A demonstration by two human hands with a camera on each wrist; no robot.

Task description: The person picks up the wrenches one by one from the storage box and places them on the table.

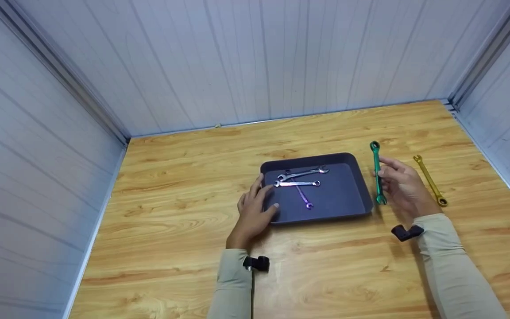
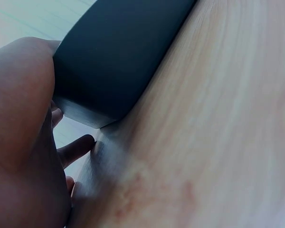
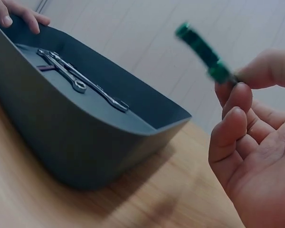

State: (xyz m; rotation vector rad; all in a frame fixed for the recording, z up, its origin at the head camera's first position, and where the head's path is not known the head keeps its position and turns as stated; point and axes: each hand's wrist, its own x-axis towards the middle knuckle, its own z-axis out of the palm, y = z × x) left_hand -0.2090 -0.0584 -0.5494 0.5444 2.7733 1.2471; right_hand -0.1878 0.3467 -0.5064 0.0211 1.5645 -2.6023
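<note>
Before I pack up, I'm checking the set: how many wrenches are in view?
5: farther silver wrench, nearer silver wrench and purple wrench in the tray, green wrench in the right hand, yellow wrench on the table.

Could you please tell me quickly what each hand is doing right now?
Left hand: open, resting on the edge of the tray.
Right hand: closed, holding the green wrench.

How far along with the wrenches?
Looks done: two silver wrenches and a purple wrench lie in the tray. In hand: green wrench, held by the right hand outside the tray. Apparently left: yellow wrench, lying on the table.
</note>
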